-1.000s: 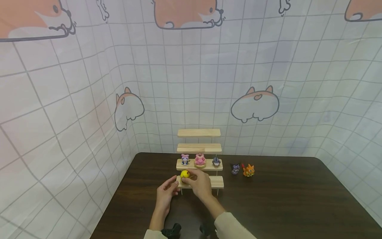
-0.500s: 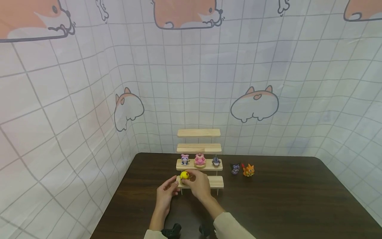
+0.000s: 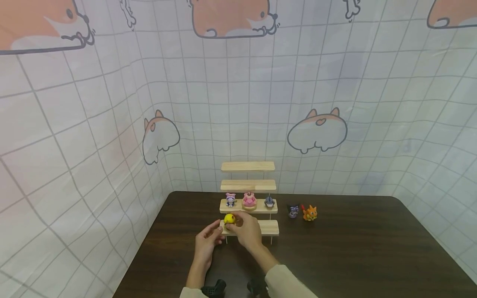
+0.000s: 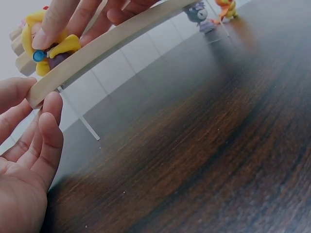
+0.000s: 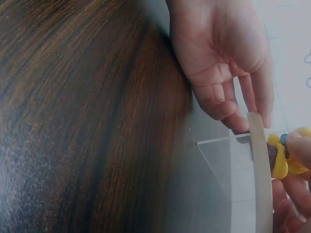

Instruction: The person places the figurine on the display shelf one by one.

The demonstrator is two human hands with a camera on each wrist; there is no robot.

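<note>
A yellow figurine [image 3: 229, 219] with a blue detail [image 4: 39, 56] stands at the left end of the lowest board [image 3: 269, 227] of a stepped wooden display stand. My right hand [image 3: 249, 231] holds it from the right side, thumb against its front and fingers behind. At the same board's left end, my left hand [image 3: 207, 244] pinches the corner, thumb above and fingertips underneath, as the left wrist view shows. One step up sit a pink-hooded figurine [image 3: 230, 200], a round pink figurine [image 3: 249, 201] and a grey-blue one [image 3: 269, 201].
To the right of the stand, a dark purple figurine [image 3: 293, 212] and an orange figurine [image 3: 310, 213] stand on the dark wooden table [image 3: 354, 248]. Two upper boards [image 3: 247, 185] rise behind. Thin clear legs [image 4: 82, 119] support the lowest board. A patterned cloth encloses the back and sides.
The yellow figurine has shifted very slightly down and left in the right hand's hold. The left hand stays at the board's corner.
</note>
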